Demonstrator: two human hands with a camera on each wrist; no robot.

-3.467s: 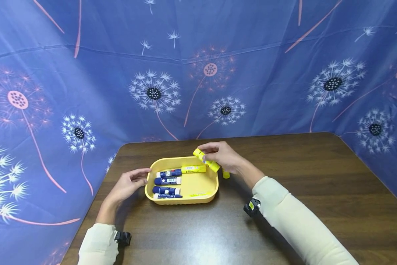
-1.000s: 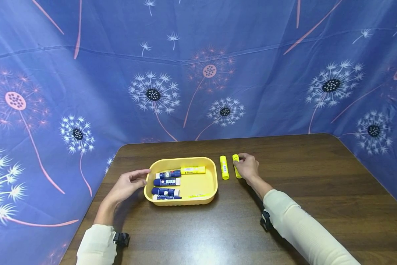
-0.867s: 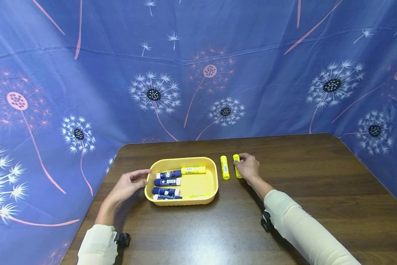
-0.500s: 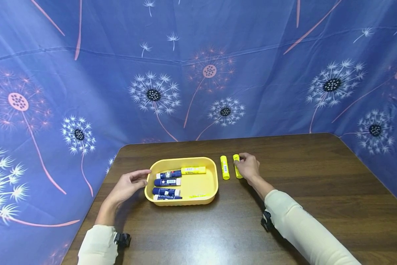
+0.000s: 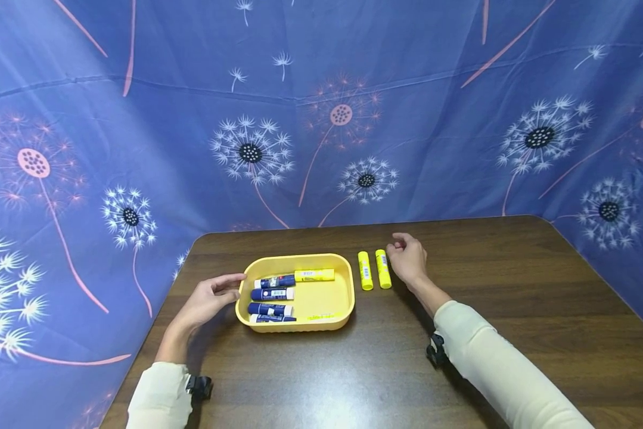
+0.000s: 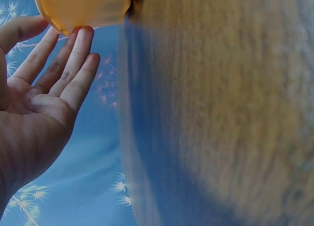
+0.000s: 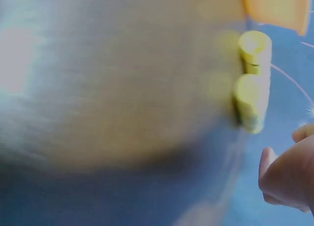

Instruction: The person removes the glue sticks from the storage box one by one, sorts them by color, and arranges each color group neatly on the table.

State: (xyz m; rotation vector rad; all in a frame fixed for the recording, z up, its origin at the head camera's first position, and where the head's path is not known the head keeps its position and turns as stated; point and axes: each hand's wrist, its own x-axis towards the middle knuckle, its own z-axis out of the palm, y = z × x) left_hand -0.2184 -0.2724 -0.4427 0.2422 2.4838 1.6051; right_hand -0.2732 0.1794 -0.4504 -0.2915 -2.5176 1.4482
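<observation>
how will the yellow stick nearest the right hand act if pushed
The yellow stick would probably roll if pushed sideways: it lies on its side and looks round. Pushed toward the tray, it may bump the other yellow stick beside it. Its straight barrel suggests it is stiff, not floppy.

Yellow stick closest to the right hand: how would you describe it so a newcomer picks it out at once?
On the brown table sits a yellow tray. Just right of it in the head view, the yellow stick lies beside its twin. It is the one farther from the tray, nearest the right hand.
</observation>
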